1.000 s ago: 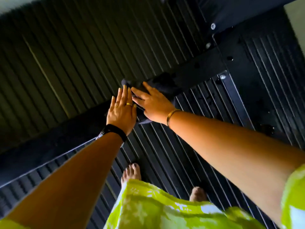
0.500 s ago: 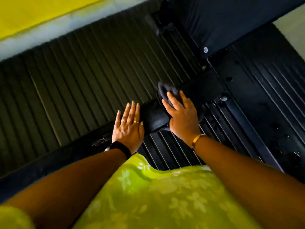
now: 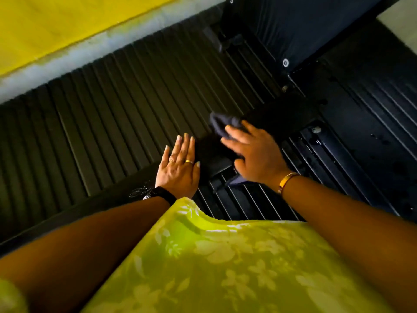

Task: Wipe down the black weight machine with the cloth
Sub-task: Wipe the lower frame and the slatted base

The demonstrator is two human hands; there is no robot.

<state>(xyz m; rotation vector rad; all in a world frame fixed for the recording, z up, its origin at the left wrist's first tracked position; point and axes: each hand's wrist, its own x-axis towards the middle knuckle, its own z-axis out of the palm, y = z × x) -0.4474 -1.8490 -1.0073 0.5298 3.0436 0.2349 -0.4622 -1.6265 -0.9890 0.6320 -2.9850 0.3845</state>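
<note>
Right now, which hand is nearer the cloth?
Right. The right hand lies on the cloth, pressing it to the bar; the left hand rests flat on the bar, left of the cloth.

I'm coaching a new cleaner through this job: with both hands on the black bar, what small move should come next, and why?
Probably slide the right hand, pressing the cloth, along the black bar toward the bolted joint. The cloth sits bunched across the bar beside the left hand, which rests flat on it, and the stretch beyond the cloth looks uncovered.
</note>
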